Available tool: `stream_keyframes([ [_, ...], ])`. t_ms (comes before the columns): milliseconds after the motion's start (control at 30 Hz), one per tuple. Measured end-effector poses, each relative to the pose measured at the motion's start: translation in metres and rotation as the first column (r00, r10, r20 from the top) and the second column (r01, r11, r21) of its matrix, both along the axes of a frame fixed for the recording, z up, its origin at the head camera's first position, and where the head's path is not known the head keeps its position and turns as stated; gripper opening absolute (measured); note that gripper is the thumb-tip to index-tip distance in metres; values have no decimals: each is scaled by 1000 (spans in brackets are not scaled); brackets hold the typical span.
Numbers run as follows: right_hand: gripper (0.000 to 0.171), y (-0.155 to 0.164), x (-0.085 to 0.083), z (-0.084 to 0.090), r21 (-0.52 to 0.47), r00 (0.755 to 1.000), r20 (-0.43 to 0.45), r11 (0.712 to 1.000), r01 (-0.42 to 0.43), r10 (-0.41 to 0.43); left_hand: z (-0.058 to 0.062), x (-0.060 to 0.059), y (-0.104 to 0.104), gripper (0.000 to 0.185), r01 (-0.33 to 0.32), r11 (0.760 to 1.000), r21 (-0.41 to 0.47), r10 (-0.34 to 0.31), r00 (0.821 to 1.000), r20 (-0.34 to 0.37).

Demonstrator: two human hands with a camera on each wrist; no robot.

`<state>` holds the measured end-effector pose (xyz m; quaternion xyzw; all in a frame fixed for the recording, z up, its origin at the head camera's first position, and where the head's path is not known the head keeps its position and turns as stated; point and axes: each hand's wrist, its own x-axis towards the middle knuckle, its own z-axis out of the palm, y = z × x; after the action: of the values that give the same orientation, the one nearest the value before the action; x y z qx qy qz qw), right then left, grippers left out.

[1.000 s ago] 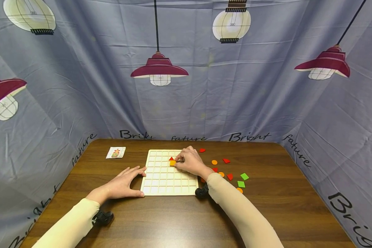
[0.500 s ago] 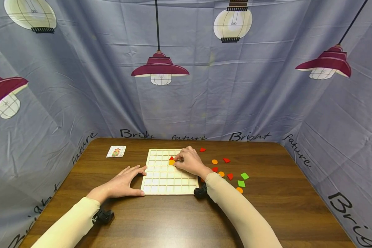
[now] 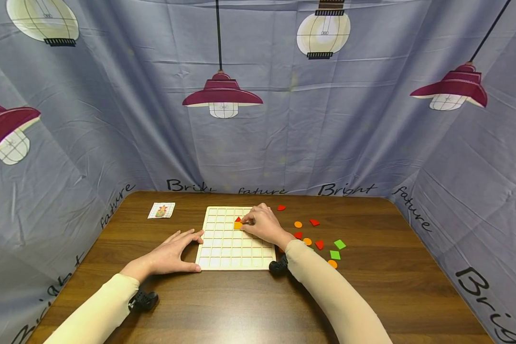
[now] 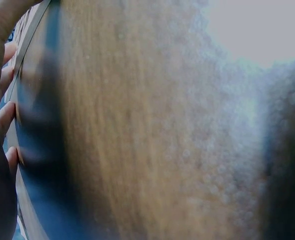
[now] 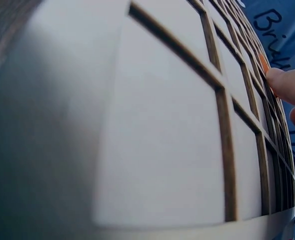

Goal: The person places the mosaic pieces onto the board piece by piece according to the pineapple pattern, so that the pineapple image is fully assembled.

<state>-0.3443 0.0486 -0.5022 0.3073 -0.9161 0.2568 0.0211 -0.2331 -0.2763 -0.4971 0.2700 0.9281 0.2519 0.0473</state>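
Right hand point(image 3: 264, 223) sits over the far-middle of the grid board point(image 3: 223, 251), its fingers point(image 3: 246, 220) curled down on an orange square piece point(image 3: 238, 225) lying in a cell. A red triangle point(image 3: 238, 219) sits in the cell just beyond it, touching or nearly so. In the right wrist view a fingertip point(image 5: 287, 85) presses beside an orange sliver at the grid lines; the piece looks pinned under the fingertips more than lifted.

Left hand point(image 3: 172, 253) lies flat on the table point(image 3: 391, 282) against the board's near-left edge, fingers spread and relaxed, thumb at the near corner. It grasps nothing; it braces the board.

My read: the step in hand is seating the orange square into its cell. Next move likely calls for a small nudge until it drops flush, then releasing it without disturbing the triangle.

Count, as far as I can see:
- pieces on board: two (one orange, one red)
- loose pieces right of board: about nine — four red, three orange rounds, two green squares point(image 3: 337, 249); some are partly hidden by the right forearm, so this is uncertain
- picture card point(image 3: 161, 210): one, far left of the board
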Motion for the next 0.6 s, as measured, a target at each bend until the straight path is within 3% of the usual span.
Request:
stream_keyframes([
  [333,20,3,1,3,37,1000,-17,999,-18,19,0,1,1,69,11,1000,4,-11,1000,-17],
  [600,25,21,3,18,-32,999,34,999,-42,43,1,2,-1,68,10,1000,-4,-10,1000,-16],
])
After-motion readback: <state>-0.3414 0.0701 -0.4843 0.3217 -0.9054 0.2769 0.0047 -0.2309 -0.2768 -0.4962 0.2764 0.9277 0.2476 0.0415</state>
